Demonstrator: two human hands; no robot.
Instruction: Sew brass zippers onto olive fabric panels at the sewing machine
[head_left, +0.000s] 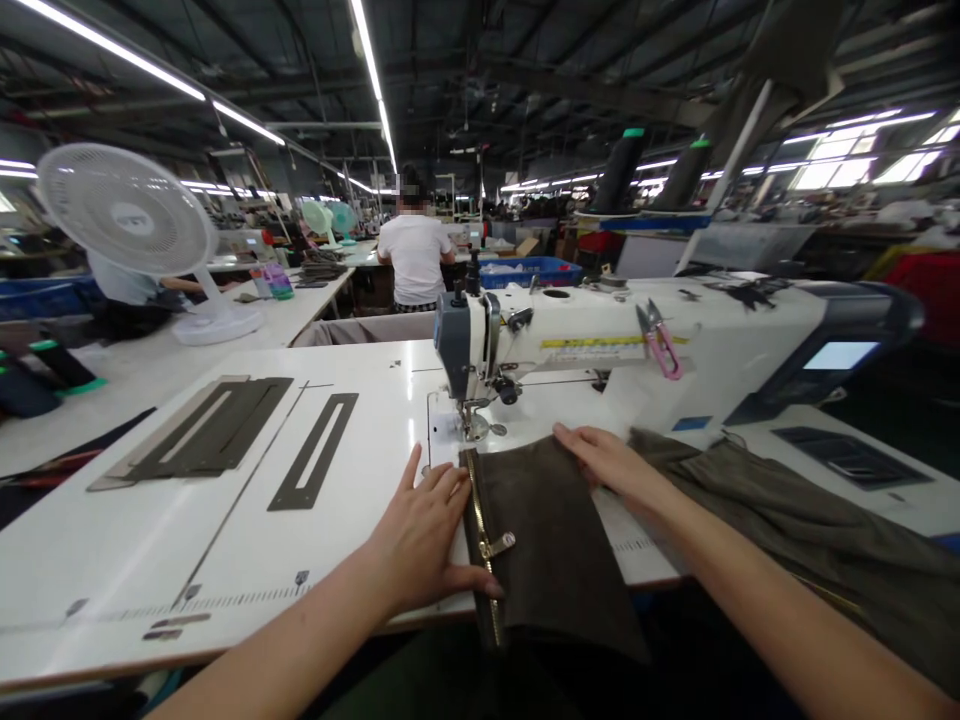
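A dark olive fabric piece (555, 540) with a gold zipper (480, 525) along its left edge lies at the front of the sewing machine (570, 335). The zipper's pull tab points right. My left hand (424, 530) rests at the zipper edge with its fingers spread, the thumb across the lower zipper and the fingertips at the upper left edge. My right hand (600, 455) has its fingers together on the fabric's upper right corner. The fabric's top edge is just in front of the presser foot (474, 425). Its lower part hangs over the table's front edge.
A slotted olive strip (315, 450) and a stack of similar pieces (210, 430) lie on the white table (247, 560) at left. More olive fabric (795, 540) drapes at right. A white fan (135, 215), thread cones (67, 365) and a seated person (416, 255) are beyond.
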